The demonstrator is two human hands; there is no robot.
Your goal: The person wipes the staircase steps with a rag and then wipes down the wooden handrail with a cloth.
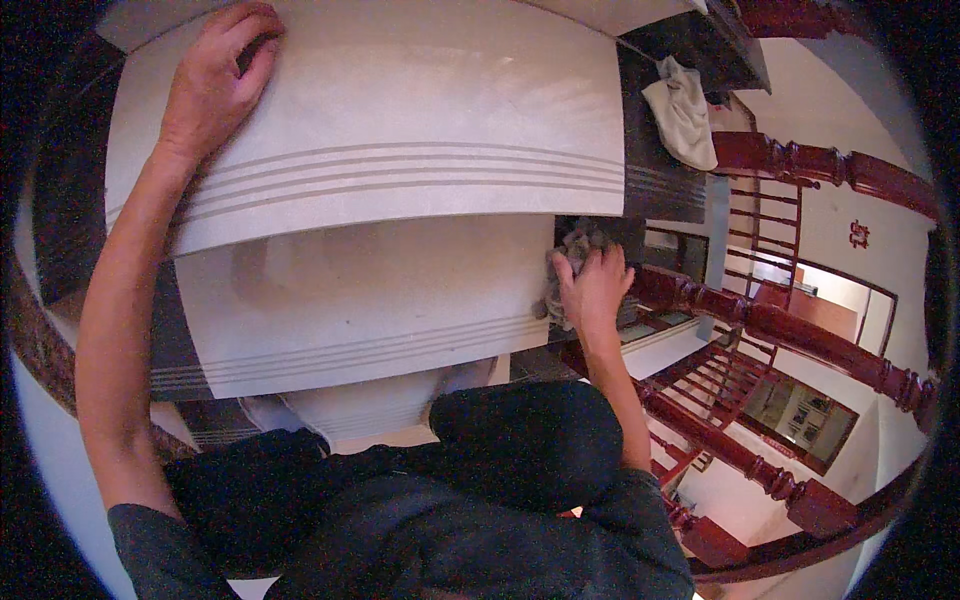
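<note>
My left hand (217, 79) rests near the left end of a pale stone stair tread (420, 127) with grooved lines along its front edge, its fingers curled and nothing visible in them. Lower down, my right hand (596, 289) presses a crumpled greyish cloth (576, 247) against the dark strip at the right end of the tread below. The palm side of that hand is hidden. A second, pale cloth (682, 116) lies on the dark edge at the upper right.
Dark red turned wooden balusters (810, 330) stand along the right side, with gaps onto a lower space. Dark stone borders (67, 187) run beside the treads at the left. Another pale step (367, 409) shows below, close to my legs.
</note>
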